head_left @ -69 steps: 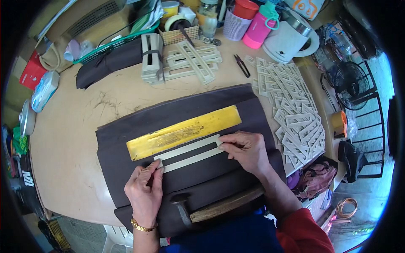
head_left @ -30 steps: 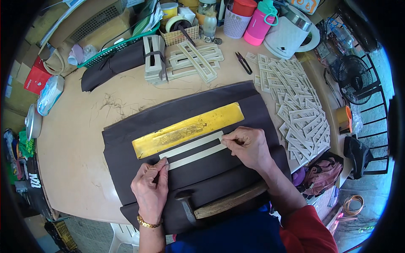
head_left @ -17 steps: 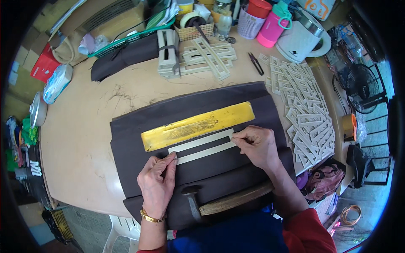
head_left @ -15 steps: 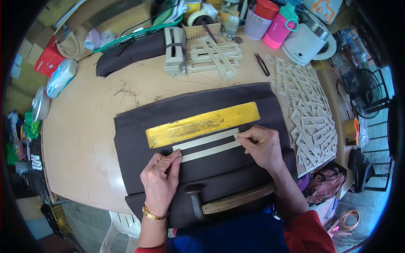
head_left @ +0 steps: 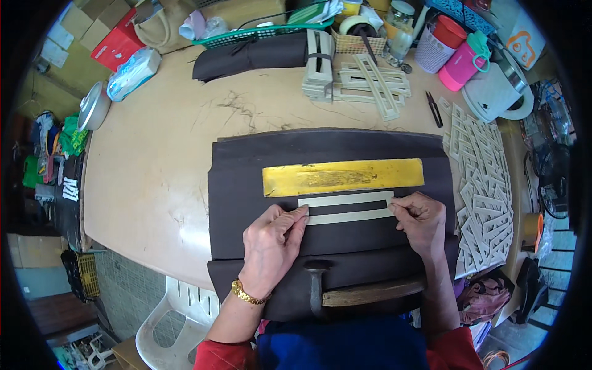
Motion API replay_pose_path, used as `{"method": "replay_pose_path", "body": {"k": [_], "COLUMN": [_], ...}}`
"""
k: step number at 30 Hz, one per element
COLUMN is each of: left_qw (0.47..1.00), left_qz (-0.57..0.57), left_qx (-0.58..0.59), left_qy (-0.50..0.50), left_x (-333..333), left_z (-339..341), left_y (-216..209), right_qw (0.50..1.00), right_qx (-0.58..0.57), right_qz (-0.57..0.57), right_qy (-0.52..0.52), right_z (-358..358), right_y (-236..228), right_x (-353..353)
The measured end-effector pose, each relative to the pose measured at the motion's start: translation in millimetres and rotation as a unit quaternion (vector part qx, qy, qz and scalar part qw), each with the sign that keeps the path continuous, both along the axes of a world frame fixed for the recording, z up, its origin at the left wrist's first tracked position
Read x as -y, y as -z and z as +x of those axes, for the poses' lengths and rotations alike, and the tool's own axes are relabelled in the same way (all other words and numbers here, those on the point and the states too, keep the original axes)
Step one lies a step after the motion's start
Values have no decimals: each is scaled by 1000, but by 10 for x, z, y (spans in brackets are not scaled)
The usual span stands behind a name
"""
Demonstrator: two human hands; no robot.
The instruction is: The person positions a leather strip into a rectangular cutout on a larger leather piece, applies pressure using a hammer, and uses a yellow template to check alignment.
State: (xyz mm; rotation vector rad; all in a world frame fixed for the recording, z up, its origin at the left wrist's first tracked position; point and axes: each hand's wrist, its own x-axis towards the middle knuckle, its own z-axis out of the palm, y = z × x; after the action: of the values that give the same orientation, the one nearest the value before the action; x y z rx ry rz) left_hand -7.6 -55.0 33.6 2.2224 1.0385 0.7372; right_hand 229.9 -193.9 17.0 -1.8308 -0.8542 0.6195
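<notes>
A narrow cream rectangular frame [head_left: 348, 217] with a long slot lies flat or nearly flat on dark brown sheet material [head_left: 246, 228]. My left hand [head_left: 271, 243] pinches its left end between thumb and fingers. At the opposite end, my right hand [head_left: 424, 223] pinches the frame's right edge. Just beyond it, roughly parallel, rests a flat yellow strip [head_left: 345, 177] with a dark worn patch. Nearer my body, a hammer [head_left: 370, 294] with a dark metal head and wooden handle lies on the folded front part of the sheet.
Many similar cream frames [head_left: 484, 197] are heaped at the right; others [head_left: 376, 86] lie at the back beside a tied stack [head_left: 319, 68]. Small black snips [head_left: 434, 110] lie between. A rolled dark bundle [head_left: 253, 55], pink bottle [head_left: 459, 68] and white kettle [head_left: 490, 95] line the far side.
The whole view has shifted and turned, so the table's things appear farther right and mostly higher. Both hands keep their pinch on the cream frame, which stays alongside the yellow strip.
</notes>
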Motion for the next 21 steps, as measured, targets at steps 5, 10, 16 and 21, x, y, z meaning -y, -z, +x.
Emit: {"method": "replay_pose_path", "body": {"k": [5,10,16,21], "left_qw": [1000,1000,1000,1000], "left_qz": [0,1,-1,-1], "left_qx": [-4,0,-2,-5], "left_qy": [2,4,5,-2], "left_x": [-10,-16,-16,-6], "left_z": [0,-12,-18,-13], "left_y": [23,50,41,26], "right_qw": [1000,1000,1000,1000], "right_qx": [2,10,16,19], "right_qz": [-14,-17,-6,-17], "right_qy": [1,-6,-11,-13], "right_z": [-11,4,7,-4], "right_y": [-36,-24,-5,-53], "right_x": [1,6,10,1]}}
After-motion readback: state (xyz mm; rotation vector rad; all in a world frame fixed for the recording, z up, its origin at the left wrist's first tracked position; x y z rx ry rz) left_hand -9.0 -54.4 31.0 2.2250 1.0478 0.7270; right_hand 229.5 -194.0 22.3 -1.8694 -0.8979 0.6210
